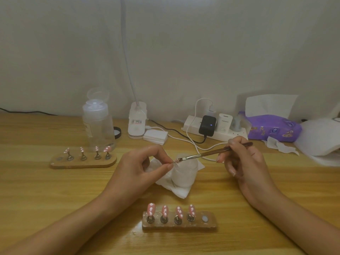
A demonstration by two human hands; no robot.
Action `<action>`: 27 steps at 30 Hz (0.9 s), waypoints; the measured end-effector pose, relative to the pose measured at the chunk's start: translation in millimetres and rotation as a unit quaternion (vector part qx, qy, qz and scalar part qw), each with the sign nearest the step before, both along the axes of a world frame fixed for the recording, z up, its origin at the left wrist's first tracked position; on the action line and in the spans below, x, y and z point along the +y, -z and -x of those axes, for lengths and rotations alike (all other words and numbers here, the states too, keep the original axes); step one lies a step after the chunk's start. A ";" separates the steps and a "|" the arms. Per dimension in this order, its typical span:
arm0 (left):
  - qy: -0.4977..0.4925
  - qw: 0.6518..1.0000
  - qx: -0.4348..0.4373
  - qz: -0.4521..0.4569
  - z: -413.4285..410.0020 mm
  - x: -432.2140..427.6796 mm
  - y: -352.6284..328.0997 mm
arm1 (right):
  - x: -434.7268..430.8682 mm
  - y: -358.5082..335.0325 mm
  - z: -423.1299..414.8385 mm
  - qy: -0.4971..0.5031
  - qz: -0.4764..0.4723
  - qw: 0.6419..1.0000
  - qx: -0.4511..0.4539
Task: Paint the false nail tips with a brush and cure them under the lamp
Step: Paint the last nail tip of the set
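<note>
Pinching one false nail tip in my left hand at frame centre, I am steadying it over the jar for the brush, which my right hand is gripping like a pencil; its bristles are seemingly touching the tip.

The white charger on the power strip bears grey lettering, seemingly "PISEN"; other labels blur.
</note>
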State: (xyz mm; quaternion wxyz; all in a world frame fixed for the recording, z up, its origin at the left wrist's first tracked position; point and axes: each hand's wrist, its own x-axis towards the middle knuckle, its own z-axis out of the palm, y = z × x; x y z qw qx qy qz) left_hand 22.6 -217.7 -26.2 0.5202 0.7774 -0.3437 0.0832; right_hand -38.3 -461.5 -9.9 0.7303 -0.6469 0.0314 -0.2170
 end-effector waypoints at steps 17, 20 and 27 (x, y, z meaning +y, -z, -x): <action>-0.001 1.000 -0.010 -0.005 0.2 -0.2 -0.3 | -6.8 -0.7 1.4 0.039 -0.005 0.999 -0.021; -0.003 1.000 -0.009 -0.002 0.1 -0.2 -0.5 | -13.7 -5.3 1.1 0.071 -0.011 0.997 -0.002; -0.004 1.000 0.000 0.000 -0.2 -0.7 -0.2 | -18.0 -14.1 2.7 0.065 -0.033 0.996 -0.043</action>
